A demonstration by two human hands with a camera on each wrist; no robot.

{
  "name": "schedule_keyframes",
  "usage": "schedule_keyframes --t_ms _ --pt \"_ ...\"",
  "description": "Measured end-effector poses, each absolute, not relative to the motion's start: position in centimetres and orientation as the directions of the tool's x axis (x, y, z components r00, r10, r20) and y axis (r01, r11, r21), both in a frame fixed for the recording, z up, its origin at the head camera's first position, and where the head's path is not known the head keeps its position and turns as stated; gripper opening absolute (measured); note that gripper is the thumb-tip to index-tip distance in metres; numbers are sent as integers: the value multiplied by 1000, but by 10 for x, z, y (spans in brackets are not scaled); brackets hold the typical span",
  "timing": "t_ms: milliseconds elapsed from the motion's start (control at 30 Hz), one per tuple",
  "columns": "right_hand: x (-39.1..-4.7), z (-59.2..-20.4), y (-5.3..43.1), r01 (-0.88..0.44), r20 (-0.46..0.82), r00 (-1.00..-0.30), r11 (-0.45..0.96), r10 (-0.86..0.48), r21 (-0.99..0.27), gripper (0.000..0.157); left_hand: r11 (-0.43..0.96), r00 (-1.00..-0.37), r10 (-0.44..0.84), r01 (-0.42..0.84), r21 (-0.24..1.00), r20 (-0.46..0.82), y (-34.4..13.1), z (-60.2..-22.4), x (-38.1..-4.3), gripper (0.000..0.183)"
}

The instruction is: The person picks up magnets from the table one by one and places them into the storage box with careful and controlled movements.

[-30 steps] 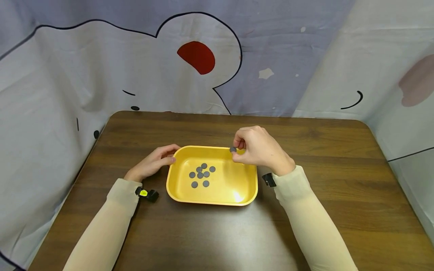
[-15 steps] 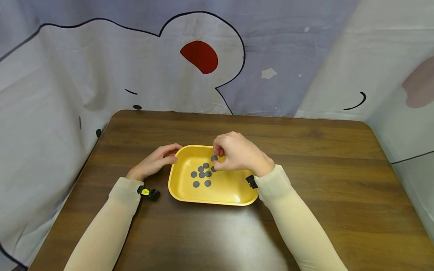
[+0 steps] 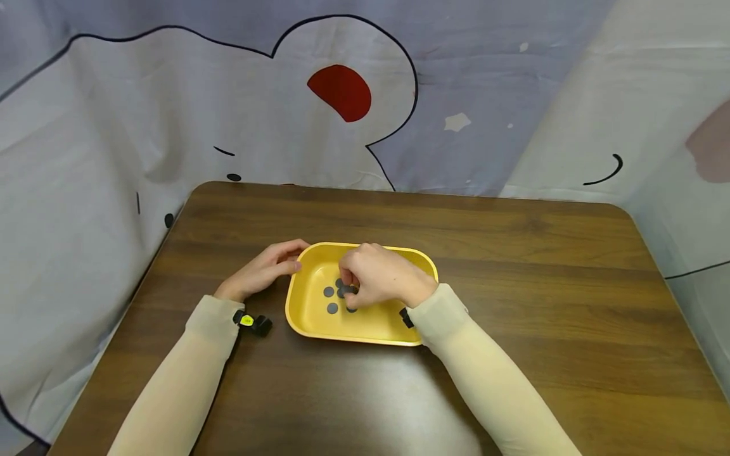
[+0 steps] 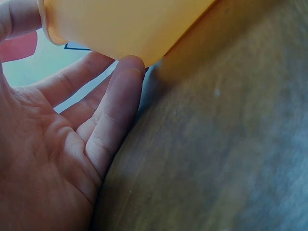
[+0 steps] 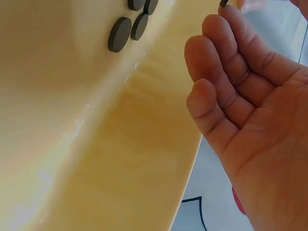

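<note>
My left hand [image 3: 263, 269] grips the far left corner of a yellow plastic tray [image 3: 393, 328], with thumb and fingers at its rim and outer wall. The left wrist view shows the fingers [image 4: 122, 91] against the tray's outside. Inside the tray, my right hand [image 3: 383, 277] is low over a cluster of small grey discs [image 3: 329, 292], pinching one grey disc between thumb and fingertips. A dark sliver of that held disc [image 5: 224, 3] shows at the fingertips in the right wrist view. Part of the cluster is hidden behind the hand; several discs [image 5: 119, 34] lie beyond it.
The tray stands on a brown wood-grain table [image 3: 319, 392] with rounded far corners. Behind the table hangs a pale curtain [image 3: 485, 95] with cartoon prints. A black wrist camera [image 3: 261, 325] sits beside the left cuff.
My right hand has moved left and down from the tray's far right rim to the disc cluster, carrying the grey disc. The left hand has kept its place at the tray's corner.
</note>
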State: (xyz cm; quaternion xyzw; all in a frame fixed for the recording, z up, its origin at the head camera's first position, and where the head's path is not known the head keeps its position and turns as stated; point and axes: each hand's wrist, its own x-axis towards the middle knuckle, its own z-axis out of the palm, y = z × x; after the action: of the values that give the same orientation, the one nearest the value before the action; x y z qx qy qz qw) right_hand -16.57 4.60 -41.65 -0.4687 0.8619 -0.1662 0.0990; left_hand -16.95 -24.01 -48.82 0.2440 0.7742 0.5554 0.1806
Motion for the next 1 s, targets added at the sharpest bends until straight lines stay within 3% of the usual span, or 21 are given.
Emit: schedule_keyframes --t_ms 433,767,1000 --pt "-151 -423 34 -814 -131 -418 434 -899 -385 14 252 -814 580 169 953 -9 -240 -486 -168 35" --pt "-149 -421 38 -814 -104 -411 416 -906 -405 22 279 -816 578 178 944 -17 -239 -485 -169 34" --pt "-152 -415 42 -785 -111 -442 443 -890 -434 26 273 -814 581 188 943 -6 -241 -487 -170 33"
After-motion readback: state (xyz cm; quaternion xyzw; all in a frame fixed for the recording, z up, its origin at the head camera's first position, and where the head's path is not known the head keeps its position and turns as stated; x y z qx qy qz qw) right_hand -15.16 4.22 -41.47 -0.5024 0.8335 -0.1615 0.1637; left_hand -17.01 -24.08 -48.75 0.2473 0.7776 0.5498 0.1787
